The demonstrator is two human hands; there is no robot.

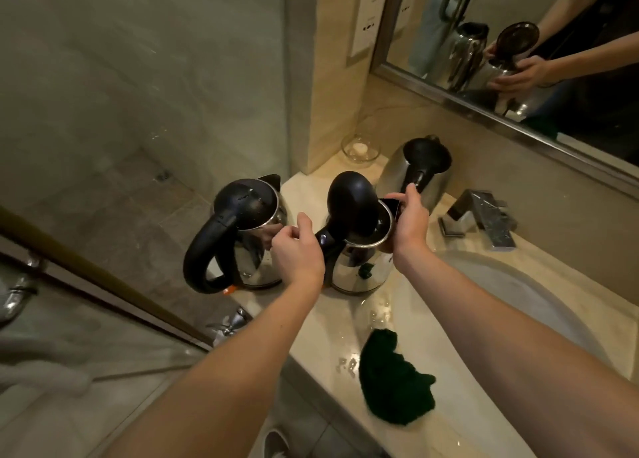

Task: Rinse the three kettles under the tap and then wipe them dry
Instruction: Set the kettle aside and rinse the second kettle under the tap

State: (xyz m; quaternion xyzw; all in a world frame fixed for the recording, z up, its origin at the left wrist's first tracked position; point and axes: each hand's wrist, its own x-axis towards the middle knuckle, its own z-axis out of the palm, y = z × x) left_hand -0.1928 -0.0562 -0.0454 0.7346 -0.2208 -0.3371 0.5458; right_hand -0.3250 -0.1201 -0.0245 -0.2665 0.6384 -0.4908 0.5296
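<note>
On a bathroom counter (313, 189), two hands hold the middle kettle (359, 269) of three.
The left hand (297, 253) curls round its black handle; the right hand (409, 226) pinches the rim by the spout. The lid (351, 201) stands open. From handle to spout the kettle runs left to right, its spout toward the tap (484, 220), which lies to the right, nearer the right hand. The sink (511, 284) sits below the tap, and a green cloth (390, 385) lies beside it.
</note>
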